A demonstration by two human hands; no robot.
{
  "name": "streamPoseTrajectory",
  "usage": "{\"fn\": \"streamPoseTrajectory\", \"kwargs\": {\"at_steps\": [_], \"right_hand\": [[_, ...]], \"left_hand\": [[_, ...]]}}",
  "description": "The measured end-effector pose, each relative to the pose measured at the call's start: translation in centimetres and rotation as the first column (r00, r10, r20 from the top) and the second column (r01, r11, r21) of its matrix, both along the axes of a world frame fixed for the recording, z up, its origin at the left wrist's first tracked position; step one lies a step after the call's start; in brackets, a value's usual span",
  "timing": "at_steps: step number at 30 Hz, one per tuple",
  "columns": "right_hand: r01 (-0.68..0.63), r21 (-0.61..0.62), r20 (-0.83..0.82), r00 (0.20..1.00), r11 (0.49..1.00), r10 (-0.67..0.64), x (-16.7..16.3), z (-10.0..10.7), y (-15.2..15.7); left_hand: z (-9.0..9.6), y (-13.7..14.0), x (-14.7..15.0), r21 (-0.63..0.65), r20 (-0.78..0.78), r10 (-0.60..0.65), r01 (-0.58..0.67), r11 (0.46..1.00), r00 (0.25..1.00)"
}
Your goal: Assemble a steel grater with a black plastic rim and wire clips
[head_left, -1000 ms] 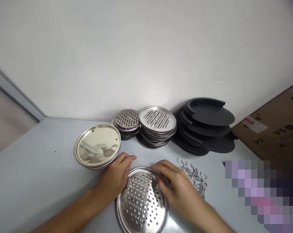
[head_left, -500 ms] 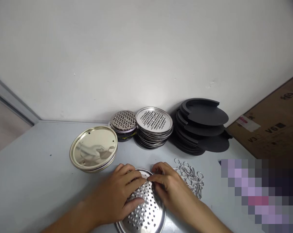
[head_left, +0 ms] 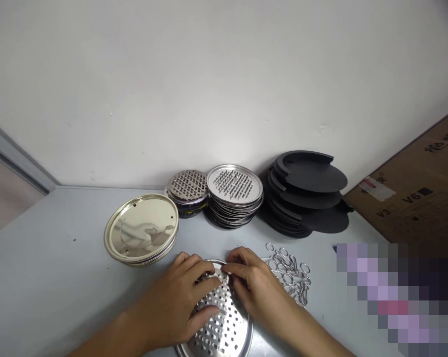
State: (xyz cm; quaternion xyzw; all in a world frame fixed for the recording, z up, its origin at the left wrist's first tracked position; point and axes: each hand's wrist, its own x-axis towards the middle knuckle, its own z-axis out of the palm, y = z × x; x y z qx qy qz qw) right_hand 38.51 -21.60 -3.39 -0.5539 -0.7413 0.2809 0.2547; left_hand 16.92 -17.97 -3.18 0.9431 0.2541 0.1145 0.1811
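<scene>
A round metal grater disc [head_left: 224, 327], covered in punched teeth, lies on the table right in front of me. My left hand [head_left: 179, 297] holds it from the left, with bent fingers over its upper part and the thumb across the holes. At the disc's far right edge, my right hand [head_left: 252, 282] has thumb and fingertips drawn together. Whatever they pinch is too small and covered to make out. Just right of that hand is a loose pile of wire rings and clips [head_left: 289, 275], partly behind it.
Gold-coloured round lids [head_left: 145, 228] are stacked at left. Behind stand small grater discs [head_left: 189, 186], a taller stack of silver grater discs [head_left: 235, 186] and black round trays [head_left: 313, 173] by the wall. A cardboard box [head_left: 413, 198] borders the right, near a pixelated patch.
My right fingertips have shifted slightly left and up along the disc's far edge. My left fingers have moved a little; the disc stays in place. The view has shifted slightly.
</scene>
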Motion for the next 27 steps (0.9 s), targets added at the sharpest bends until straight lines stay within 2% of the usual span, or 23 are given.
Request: {"fn": "streamPoseTrajectory", "kwargs": {"at_steps": [5, 13, 27], "right_hand": [[-0.01, 0.032, -0.017, 1.0, 0.999, 0.01, -0.05, -0.72, 0.03], [-0.083, 0.097, 0.058, 0.995, 0.992, 0.077, 0.35, -0.85, -0.02], [-0.195, 0.125, 0.373, 0.918, 0.973, 0.136, -0.14, -0.01, 0.07]], "left_hand": [[-0.26, -0.07, 0.03, 0.011, 0.003, 0.003, -0.003, 1.0, 1.0], [-0.64, -0.12, 0.08, 0.031, -0.004, 0.001, 0.0, 1.0, 1.0], [-0.6, -0.28, -0.03, 0.041, -0.011, 0.001, -0.001, 0.999, 1.0]]}}
